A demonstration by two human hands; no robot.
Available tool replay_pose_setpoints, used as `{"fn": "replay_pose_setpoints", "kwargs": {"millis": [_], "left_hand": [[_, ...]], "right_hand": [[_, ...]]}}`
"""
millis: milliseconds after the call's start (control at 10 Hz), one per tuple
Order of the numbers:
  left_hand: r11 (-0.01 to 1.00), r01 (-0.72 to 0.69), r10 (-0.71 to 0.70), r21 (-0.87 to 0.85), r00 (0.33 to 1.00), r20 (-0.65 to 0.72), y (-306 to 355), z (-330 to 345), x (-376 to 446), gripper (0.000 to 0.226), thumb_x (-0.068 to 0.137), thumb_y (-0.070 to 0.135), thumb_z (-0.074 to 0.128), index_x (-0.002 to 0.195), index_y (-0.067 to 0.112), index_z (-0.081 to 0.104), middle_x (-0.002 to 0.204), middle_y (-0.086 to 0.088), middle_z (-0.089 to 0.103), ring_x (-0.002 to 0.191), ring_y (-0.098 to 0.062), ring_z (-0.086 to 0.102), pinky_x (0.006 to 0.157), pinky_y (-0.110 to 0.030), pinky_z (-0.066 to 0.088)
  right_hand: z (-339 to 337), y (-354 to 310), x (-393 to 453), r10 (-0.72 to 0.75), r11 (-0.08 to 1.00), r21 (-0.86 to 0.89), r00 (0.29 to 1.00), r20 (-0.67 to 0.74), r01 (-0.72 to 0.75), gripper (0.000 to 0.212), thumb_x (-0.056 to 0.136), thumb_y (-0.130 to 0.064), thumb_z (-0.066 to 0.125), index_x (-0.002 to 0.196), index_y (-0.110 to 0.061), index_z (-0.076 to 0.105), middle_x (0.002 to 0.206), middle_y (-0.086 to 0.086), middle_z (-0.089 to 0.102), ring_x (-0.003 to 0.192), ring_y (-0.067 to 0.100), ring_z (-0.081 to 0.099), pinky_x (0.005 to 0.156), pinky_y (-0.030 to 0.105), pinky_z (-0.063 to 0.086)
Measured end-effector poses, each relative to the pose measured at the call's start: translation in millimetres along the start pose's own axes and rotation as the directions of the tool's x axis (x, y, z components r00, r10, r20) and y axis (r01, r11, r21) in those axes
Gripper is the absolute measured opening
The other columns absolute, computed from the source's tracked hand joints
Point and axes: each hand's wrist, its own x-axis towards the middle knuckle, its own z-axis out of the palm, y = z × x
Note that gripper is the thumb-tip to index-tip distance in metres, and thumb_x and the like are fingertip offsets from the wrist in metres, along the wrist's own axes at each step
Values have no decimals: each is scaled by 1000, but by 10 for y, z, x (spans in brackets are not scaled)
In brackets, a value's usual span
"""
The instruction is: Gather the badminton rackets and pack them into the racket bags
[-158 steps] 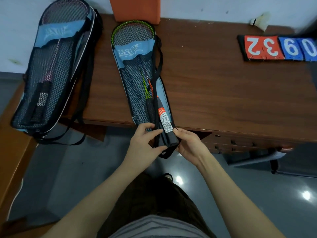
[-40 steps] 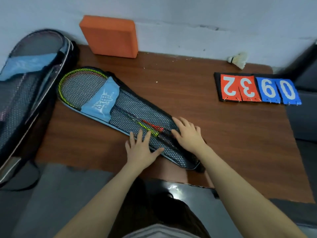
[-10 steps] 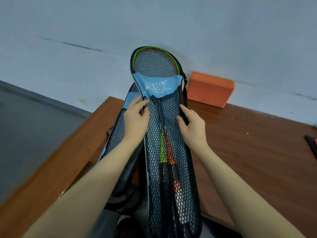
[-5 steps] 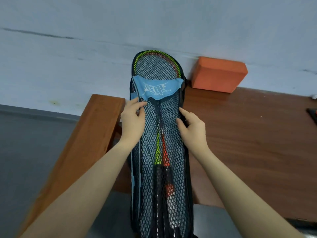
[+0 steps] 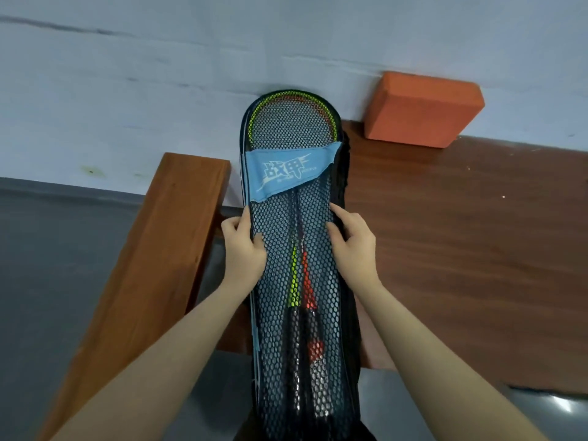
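A black mesh racket bag (image 5: 280, 316) with a light blue logo patch stands lengthwise in front of me, its rounded top near the wall. Inside it lie badminton rackets (image 5: 294, 125) with green and red frames, their shafts and dark handles showing through the mesh. My left hand (image 5: 243, 246) grips the bag's left edge, fingers curled round it. My right hand (image 5: 351, 241) grips the right edge at the same height. A second bag's edges seem to show just behind the left side; I cannot tell more of it.
A brown wooden desk (image 5: 461, 243) spreads to the right, with an orange foam block (image 5: 420, 109) against the pale wall. A wooden bench (image 5: 152, 265) runs along the left. Grey floor lies beyond the bench and below the desk edge.
Over the last second the bag, held in both hands, has shifted toward the wall at the desk's left edge. The other bag, plain behind it a second ago, is now almost covered.
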Motion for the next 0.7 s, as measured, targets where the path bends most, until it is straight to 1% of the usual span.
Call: {"fn": "replay_pose_setpoints", "kwargs": {"millis": [100, 200, 300, 400, 500, 600, 700], "left_hand": [[1000, -16, 16, 22, 1000, 23, -60, 32, -8, 53, 91, -3, 48, 141, 0, 31, 109, -10, 33, 96, -6, 31, 87, -5, 23], [987, -23, 18, 156, 999, 37, -121, 58, 12, 50, 89, 2, 53, 137, 0, 40, 116, -16, 40, 102, -27, 40, 94, -30, 34], [940, 0, -33, 342, 996, 89, -192, 16, 40, 48, 89, 18, 57, 135, 10, 45, 132, -19, 42, 117, -37, 39, 94, -49, 32], [904, -81, 23, 420, 990, 140, -207, -46, 40, 49, 91, 27, 55, 136, 11, 44, 139, -16, 42, 125, -36, 38, 96, -50, 31], [882, -97, 20, 460, 985, 169, -136, -107, 38, 50, 92, 29, 51, 137, 10, 43, 139, -15, 43, 126, -34, 37, 98, -48, 31], [888, -126, 77, 442, 989, 128, 42, -166, 91, 47, 93, 28, 50, 134, 8, 45, 139, -14, 43, 127, -32, 36, 99, -46, 29], [912, -89, 70, 400, 996, 62, 326, -317, 129, 44, 93, 27, 50, 132, 8, 48, 137, -12, 44, 126, -29, 35, 102, -43, 25]], "right_hand": [[26, 121, -52, 32, 998, -53, 999, 3, -32, 36, 93, -12, 54, 129, -16, 55, 92, -5, 53, 80, 4, 51, 74, 15, 41], [76, 280, -78, 131, 983, -142, 988, 82, -119, 37, 95, -21, 52, 132, -22, 51, 103, -2, 53, 92, 14, 54, 79, 31, 45], [98, 377, -102, 182, 964, -223, 970, 161, -144, 39, 95, -29, 50, 134, -25, 48, 107, 0, 51, 96, 21, 54, 78, 35, 47], [82, 413, -117, 174, 957, -266, 965, 198, -118, 42, 95, -31, 50, 136, -26, 46, 111, 5, 52, 103, 27, 50, 88, 43, 45], [-5, 358, -103, 197, 950, -282, 957, 212, -133, 40, 95, -30, 51, 135, -25, 49, 112, 7, 51, 105, 28, 49, 92, 42, 43], [-153, 240, 38, 162, 959, -264, 966, 199, -106, 37, 94, -27, 52, 130, -19, 53, 107, 2, 49, 98, 24, 53, 85, 30, 43], [-447, 14, 148, 127, 976, -193, 982, 141, -98, 32, 93, -19, 53, 124, -12, 58, 103, -2, 49, 87, 12, 52, 79, 23, 40]]}}
